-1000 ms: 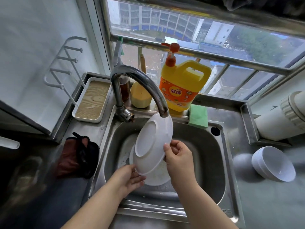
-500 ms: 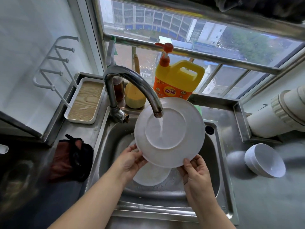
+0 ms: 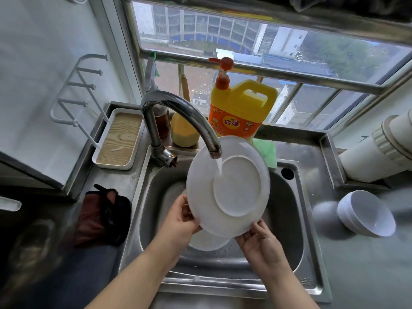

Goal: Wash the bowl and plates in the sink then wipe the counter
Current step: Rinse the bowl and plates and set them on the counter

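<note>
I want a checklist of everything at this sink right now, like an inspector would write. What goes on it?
Surface: steel counter around a steel sink; grey, looks wet.
Job's things: white plate held tilted under the running tap, underside facing up; second plate lying in the sink; white bowl tipped on its side on the counter, right of the sink.
Clutter: yellow dish soap jug, green sponge, dark cloth, wood-lined tray.
Hands: left hand and right hand both grip the plate's lower rim.
Cables: nothing seen.
Surroundings: barred window, white wall rack, white pipe.
</note>
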Demonstrator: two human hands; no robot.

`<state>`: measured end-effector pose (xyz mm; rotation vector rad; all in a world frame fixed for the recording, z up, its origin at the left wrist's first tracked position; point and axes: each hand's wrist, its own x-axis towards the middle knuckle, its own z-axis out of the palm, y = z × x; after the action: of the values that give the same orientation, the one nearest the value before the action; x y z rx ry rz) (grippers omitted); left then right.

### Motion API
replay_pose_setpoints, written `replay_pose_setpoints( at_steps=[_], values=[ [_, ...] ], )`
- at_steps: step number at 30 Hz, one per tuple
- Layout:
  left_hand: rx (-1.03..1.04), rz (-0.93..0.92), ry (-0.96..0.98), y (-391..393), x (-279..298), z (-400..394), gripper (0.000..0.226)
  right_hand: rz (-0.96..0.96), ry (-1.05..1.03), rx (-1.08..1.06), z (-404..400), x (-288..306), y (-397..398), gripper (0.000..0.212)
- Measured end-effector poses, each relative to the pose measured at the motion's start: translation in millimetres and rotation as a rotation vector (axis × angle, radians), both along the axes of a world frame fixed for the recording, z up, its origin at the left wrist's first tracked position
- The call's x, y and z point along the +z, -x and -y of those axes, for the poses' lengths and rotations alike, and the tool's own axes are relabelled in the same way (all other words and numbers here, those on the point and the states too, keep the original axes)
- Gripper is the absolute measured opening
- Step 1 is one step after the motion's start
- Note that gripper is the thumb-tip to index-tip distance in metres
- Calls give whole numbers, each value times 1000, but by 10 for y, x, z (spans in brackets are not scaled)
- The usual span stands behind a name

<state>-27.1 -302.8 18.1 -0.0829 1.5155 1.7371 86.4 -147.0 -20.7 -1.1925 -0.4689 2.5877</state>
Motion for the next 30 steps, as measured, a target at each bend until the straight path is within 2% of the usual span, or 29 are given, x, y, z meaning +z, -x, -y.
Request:
replay_pose_setpoints(
  at_steps=[2, 7, 13, 16, 18, 21, 23, 25, 27, 28, 30],
  values=[
    [14, 15, 14, -72, -22, 93, 50, 57, 14, 32, 37, -31, -6, 24],
    [151, 72, 24, -202, -100, 315, 44, 210, -101, 159, 161, -50, 6, 28],
    [209, 200, 54, -175, -236, 431, 41, 209, -187, 226, 117, 86, -70, 23],
    [104, 298, 66, -132, -311, 351, 36, 170, -263, 223, -12, 259, -119, 24],
    [-41, 317, 176, -129, -364, 288, 30, 189, -378, 252, -108, 381, -146, 28],
    [-198, 203, 411, -105, -428, 161, 31, 280, -752, 416, -220, 540, -189, 21],
    [-191, 136, 415, -32, -412, 26, 30, 320, -1093, 574, -262, 613, -219, 10],
    [-150, 145, 318, 52, -307, -133, 27, 374, -1557, 736, -269, 626, -245, 7],
    [-127, 197, 240, 148, -193, -276, 39, 411, -2146, 839, -244, 627, -244, 18],
    [-132, 222, 240, 187, -148, -329, 45, 377, -2327, 866, -224, 603, -248, 28],
    [-174, 228, 298, 220, -107, -363, 46, 248, -2433, 908, -194, 540, -279, 39]
  ],
)
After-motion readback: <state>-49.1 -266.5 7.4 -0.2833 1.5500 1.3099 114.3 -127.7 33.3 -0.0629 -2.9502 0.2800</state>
